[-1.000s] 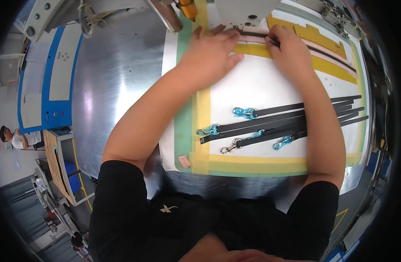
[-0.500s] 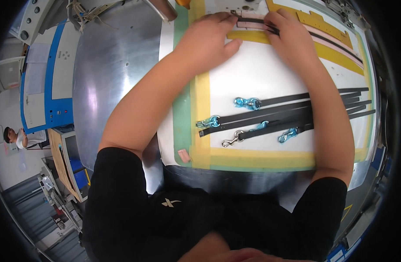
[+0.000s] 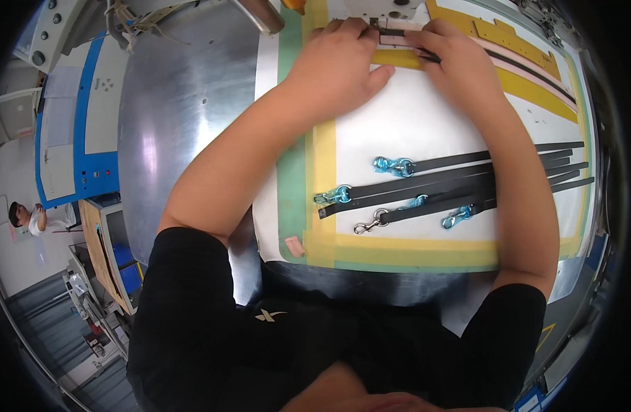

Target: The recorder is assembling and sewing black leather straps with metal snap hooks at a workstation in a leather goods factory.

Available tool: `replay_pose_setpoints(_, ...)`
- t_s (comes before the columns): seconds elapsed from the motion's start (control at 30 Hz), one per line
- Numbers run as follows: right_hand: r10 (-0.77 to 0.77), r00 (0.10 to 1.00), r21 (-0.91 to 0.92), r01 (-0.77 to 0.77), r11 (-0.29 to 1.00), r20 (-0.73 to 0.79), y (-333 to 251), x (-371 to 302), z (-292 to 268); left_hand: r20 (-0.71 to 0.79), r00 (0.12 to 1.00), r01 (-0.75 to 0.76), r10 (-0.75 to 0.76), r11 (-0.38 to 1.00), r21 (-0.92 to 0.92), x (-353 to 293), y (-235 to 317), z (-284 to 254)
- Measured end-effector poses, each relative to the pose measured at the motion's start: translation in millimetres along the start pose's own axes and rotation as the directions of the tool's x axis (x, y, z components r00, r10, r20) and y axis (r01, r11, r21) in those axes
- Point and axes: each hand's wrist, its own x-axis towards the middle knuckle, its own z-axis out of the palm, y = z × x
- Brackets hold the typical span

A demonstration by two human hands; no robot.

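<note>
Here, in the head view, I have both hands at the far edge of the table, pressing a narrow black strap [image 3: 398, 32] flat under the foot of a sewing machine [image 3: 370, 8]. My left hand [image 3: 336, 69] lies palm down with its fingers spread over the strap's near end, and my right hand [image 3: 456, 58] pinches the same strap between thumb and fingertips a little further along, so both are grasping it rather than resting loose. I judge the strap to be light and limp, a woven webbing that bends easily and could slide on the smooth board, so it is best held flat from above, close to the needle on either side. Nearer me lies a bundle of black straps [image 3: 466, 182], several ending in small blue clips [image 3: 392, 165] and one in a silver snap hook [image 3: 369, 223]; the metal ends give them their only weight. They rest on a white board [image 3: 411, 117] edged with yellow and green tape, set on a shiny metal table [image 3: 185, 117]. To the left stands a blue cabinet [image 3: 75, 137], and another person [image 3: 34, 220] works well apart in the workshop.
</note>
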Motion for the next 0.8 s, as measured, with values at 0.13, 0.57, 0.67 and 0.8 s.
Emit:
replay_pose_setpoints(0.13,0.01,1.0,-0.005,-0.01,1.0,0.002,-0.4,-0.9,0.4,0.048,0.998,0.026,-0.027,0.999,0.021,1.7,4.6,-3.1)
replay_pose_setpoints(0.57,-0.008,1.0,0.065,0.007,0.998,0.014,0.3,-1.3,-2.8,0.013,1.0,0.027,-0.028,0.997,0.07,-3.5,9.6,-3.0)
replay_pose_setpoints(0.67,-0.035,0.999,0.1,0.032,0.994,0.026,-2.1,1.4,-5.9,0.002,0.999,0.032,-0.032,0.998,0.052,-2.8,9.1,-3.9)
replay_pose_setpoints(0.8,-0.043,0.999,0.079,0.042,0.996,0.009,-0.5,0.0,-4.6,-0.013,1.0,0.019,-0.018,0.998,0.062,-1.1,10.1,-7.1)
